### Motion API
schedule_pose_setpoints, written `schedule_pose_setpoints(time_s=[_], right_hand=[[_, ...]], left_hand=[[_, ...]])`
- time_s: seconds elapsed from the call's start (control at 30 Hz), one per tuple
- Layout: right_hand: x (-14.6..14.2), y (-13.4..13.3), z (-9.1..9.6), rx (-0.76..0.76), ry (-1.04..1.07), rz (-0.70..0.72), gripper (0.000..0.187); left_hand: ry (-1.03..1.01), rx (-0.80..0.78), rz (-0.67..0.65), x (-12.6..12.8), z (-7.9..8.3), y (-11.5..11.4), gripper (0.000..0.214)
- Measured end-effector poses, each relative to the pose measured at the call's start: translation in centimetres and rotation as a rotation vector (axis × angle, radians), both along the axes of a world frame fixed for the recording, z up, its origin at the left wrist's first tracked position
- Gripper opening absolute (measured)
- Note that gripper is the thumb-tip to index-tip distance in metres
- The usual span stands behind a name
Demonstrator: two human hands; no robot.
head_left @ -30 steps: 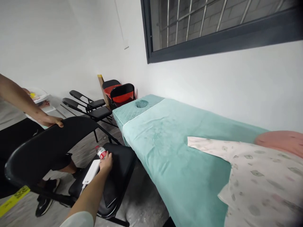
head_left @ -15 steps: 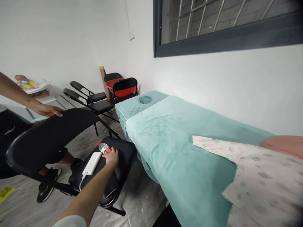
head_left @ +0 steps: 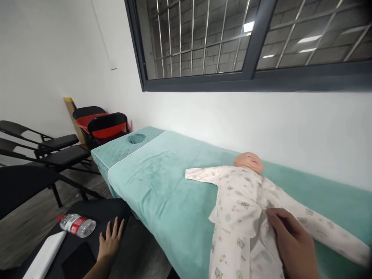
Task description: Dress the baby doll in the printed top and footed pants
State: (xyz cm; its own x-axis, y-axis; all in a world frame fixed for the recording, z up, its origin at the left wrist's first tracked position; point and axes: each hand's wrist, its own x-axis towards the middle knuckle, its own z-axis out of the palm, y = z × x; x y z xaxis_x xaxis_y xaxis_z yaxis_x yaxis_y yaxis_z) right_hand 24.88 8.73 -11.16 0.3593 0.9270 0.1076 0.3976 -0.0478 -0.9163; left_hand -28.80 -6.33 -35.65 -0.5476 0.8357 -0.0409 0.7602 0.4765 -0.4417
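A baby doll [head_left: 249, 161] in a white patterned sleepsuit [head_left: 241, 205] lies on the teal massage table [head_left: 162, 182]. My right hand [head_left: 292, 242] rests on the sleepsuit's lower part, fingers laid over the cloth. My left hand [head_left: 109, 239] lies flat and open on the black seat of a folding chair [head_left: 95, 217]. Just left of it lies a water bottle [head_left: 77, 224] with a red label, and a white power bank [head_left: 43, 257] lies nearer the bottom edge.
Black folding chairs [head_left: 58, 149] stand at the left, with red-seated ones [head_left: 101, 126] by the far wall. A barred window [head_left: 232, 38] runs along the wall above the table. The table has a face hole [head_left: 136, 138] at its far end.
The view has swung right, so the doll now shows. My right hand has come onto the sleepsuit. The other person's arm on the chair back has left the view.
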Motion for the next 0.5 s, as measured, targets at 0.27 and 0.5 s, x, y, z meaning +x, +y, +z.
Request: schedule_pose_setpoints(time_s=[0.27,0.5], right_hand=[[0.4,0.0,-0.9,0.083,-0.015,0.030,0.033],[-0.7,-0.6,1.1,0.179,-0.021,0.140,0.022]], left_hand=[[-0.239,0.151,0.163,-0.4,3.1,4.1,0.057],[-0.616,0.967,0.298,9.3,8.8,2.5,0.038]])
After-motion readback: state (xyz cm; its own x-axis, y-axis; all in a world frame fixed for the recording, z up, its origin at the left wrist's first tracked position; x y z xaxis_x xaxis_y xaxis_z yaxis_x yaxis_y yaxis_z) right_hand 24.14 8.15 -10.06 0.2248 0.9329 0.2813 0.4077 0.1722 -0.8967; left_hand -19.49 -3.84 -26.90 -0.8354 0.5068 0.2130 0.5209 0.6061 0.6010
